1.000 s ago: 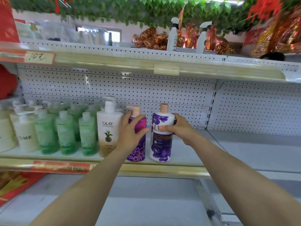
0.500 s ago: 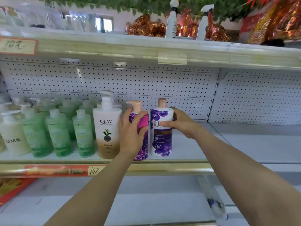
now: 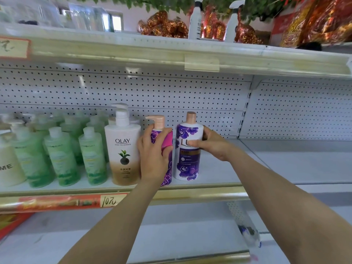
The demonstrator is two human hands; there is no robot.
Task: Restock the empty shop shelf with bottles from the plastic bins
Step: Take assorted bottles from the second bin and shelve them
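Observation:
Two bottles stand upright side by side on the white shop shelf (image 3: 224,174). My left hand (image 3: 154,159) grips the pink and purple pump bottle (image 3: 167,143) from its front. My right hand (image 3: 211,144) grips the white and purple flower-print bottle (image 3: 187,166) from its right side, thumb across the label. The two bottles stand just apart, right of a white and brown Olay pump bottle (image 3: 123,149). The plastic bins are out of view.
Several green bottles (image 3: 61,157) and a cream bottle (image 3: 7,168) fill the shelf's left part. The shelf right of my hands is bare up to a pegboard back wall (image 3: 295,111). An upper shelf (image 3: 171,52) carries spray bottles and gold decorations. A lower shelf (image 3: 171,229) runs below.
Both hands keep their hold on the two bottles, which stay in place on the shelf. The view has tilted down a little; the bottles now stand a bit closer together.

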